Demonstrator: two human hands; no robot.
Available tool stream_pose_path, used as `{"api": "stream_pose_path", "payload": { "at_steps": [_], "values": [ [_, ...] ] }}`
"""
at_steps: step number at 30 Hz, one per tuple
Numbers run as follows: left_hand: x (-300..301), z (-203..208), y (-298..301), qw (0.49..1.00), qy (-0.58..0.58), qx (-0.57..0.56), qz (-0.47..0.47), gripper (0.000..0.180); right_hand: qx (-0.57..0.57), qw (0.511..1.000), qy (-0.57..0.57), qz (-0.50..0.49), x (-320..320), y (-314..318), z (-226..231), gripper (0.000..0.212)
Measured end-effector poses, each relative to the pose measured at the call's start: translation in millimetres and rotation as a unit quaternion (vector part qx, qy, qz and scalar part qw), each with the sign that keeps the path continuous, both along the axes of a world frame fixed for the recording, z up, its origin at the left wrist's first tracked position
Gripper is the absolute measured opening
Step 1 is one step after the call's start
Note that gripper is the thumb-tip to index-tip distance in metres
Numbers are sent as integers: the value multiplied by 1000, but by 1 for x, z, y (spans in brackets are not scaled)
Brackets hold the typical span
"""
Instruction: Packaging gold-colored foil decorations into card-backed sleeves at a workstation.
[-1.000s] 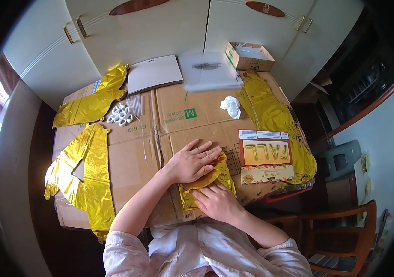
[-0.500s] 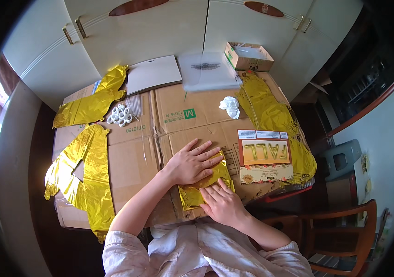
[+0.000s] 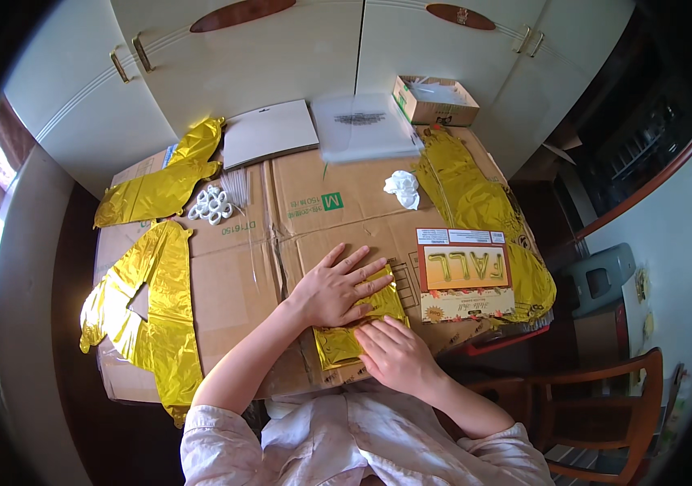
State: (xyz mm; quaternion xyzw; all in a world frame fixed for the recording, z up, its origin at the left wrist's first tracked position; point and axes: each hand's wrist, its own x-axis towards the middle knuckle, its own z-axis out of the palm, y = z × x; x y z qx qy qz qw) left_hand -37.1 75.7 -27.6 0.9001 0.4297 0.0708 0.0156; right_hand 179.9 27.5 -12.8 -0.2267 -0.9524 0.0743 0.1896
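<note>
On the cardboard table top lies a folded gold foil balloon (image 3: 335, 347), flattened into a small packet close to my body. My left hand (image 3: 331, 290) is pressed flat across its upper left part, with the fingers spread. My right hand (image 3: 399, 354) rests on its lower right side, fingers stretched out and lying flat on the foil. A printed card (image 3: 466, 275) with a picture of gold letter balloons lies just right of my hands. The parts of the packet beneath my palms are hidden.
Two flat gold letter balloons (image 3: 172, 316) lie at left, beside white tape rolls (image 3: 211, 205) and thin clear straws (image 3: 237, 185). More gold foil (image 3: 476, 190) covers the right edge. Behind are a white card (image 3: 271, 134), plastic bags (image 3: 362, 130), a box (image 3: 437, 104) and crumpled white paper (image 3: 402, 189).
My right hand has slid slightly to the right and down over the foil, and its fingers have drawn closer together. My left hand stays in place.
</note>
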Motion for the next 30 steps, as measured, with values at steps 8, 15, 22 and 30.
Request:
{"api": "stream_pose_path", "payload": {
  "at_steps": [8,15,22,30],
  "values": [
    [-1,-2,-1,1000,6,18,6,54,26,999,-16,14,-25,-16,-7,45],
    [0,0,0,1000,7,14,6,54,23,999,-17,23,-34,-14,-7,41],
    [0,-2,0,1000,15,17,9,55,12,999,-35,25,-37,-14,-1,41],
    [0,1,-1,1000,6,3,4,64,12,999,31,-9,-20,-18,-4,40]
  ]
}}
